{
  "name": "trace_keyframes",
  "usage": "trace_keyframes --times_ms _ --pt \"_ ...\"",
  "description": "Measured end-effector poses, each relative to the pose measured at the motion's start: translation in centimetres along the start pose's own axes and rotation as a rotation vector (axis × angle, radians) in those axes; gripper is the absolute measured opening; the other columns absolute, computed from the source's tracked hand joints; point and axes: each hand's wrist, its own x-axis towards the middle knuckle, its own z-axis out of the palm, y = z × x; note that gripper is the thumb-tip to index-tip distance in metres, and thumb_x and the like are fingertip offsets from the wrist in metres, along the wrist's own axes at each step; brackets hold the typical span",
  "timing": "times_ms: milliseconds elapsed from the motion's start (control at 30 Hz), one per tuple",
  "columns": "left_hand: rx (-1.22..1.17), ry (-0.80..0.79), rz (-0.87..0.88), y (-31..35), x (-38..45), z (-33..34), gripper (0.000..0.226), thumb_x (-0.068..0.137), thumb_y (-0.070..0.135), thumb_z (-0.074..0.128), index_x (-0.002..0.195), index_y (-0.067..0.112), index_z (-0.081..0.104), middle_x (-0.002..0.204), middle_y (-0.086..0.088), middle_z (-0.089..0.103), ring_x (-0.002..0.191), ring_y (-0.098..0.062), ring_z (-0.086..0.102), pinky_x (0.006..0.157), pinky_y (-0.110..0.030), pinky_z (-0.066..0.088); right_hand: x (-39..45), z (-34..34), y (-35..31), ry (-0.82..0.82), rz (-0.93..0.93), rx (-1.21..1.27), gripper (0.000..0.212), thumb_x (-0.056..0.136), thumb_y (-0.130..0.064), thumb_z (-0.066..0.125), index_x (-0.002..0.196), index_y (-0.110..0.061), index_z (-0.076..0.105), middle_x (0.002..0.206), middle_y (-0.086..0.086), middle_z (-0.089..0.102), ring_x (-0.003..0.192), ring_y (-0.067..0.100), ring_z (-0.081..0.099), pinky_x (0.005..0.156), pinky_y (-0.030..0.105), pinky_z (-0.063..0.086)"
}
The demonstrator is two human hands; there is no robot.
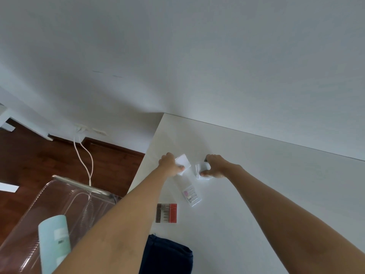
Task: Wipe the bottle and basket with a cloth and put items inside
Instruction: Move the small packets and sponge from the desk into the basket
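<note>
Well out over the white table (256, 194), both bare arms reach forward, and each hand grasps a small white thing near the far left part of the tabletop. The left hand (169, 164) has its fingers curled round a flat white box (183, 161), which tilts up off the surface, one corner pointing away from the person. The right hand (215, 166) pinches a white stack of small packets (202, 171) between thumb and curled fingers; the stack rests on or just above the table, and I cannot tell which. The two white things sit close together but apart. Nearer the person lies a clear flat packet (191, 195) with a pink spot and thin metal bits inside, and nearer again, just beside the left forearm, lies a red and brown card (166, 213) holding a row of small bits. A dark blue cloth (167, 256) is bunched at the near edge of the table, partly under the left arm. Left of the table and lower down stands a clear plastic basket (65, 198) with a metal bar along its far rim, and a pale green bottle (54, 242) lies inside it, leaning toward the near wall. Beyond the basket is a dark wooden floor (39, 155), and a white cable (85, 161) hangs from a wall socket (92, 130) down toward the basket's rim. A plain white wall (177, 56) fills the upper part of the view.
</note>
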Motion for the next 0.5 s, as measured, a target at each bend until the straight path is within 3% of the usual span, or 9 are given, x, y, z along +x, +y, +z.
trace_keyframes --times_ms 267,433,500 --pt "0.118 -0.01 0.017 0.2 -0.1 1.8 0.066 0.088 0.036 0.059 0.141 0.007 0.032 0.139 -0.016 0.033 0.132 -0.031 0.029 0.102 -0.036 0.037 -0.2 0.6 0.5 -0.035 0.048 0.066 0.058 0.083 -0.043 0.063 0.127 -0.01 0.044 0.128 0.01 0.05 0.12 0.029 0.046 0.099 0.044 0.044" --pt "-0.028 0.046 0.139 -0.7 -1.1 2.9 0.052 0.092 0.022 0.057 0.133 0.005 0.029 0.136 -0.014 0.042 0.123 -0.031 0.042 0.093 -0.039 0.043 -1.0 1.5 0.6 -0.008 0.097 0.025 0.06 0.084 -0.05 0.06 0.128 -0.013 0.043 0.13 0.012 0.044 0.123 0.032 0.04 0.098 0.042 0.039" --pt "-0.139 0.017 0.165 -1.3 -1.7 2.4 0.06 0.092 0.017 0.057 0.139 0.004 0.022 0.14 -0.015 0.039 0.122 -0.033 0.046 0.094 -0.038 0.044 -1.6 1.9 0.6 0.039 0.092 0.121 0.058 0.085 -0.046 0.061 0.128 -0.012 0.042 0.127 0.013 0.049 0.115 0.03 0.047 0.092 0.04 0.042"
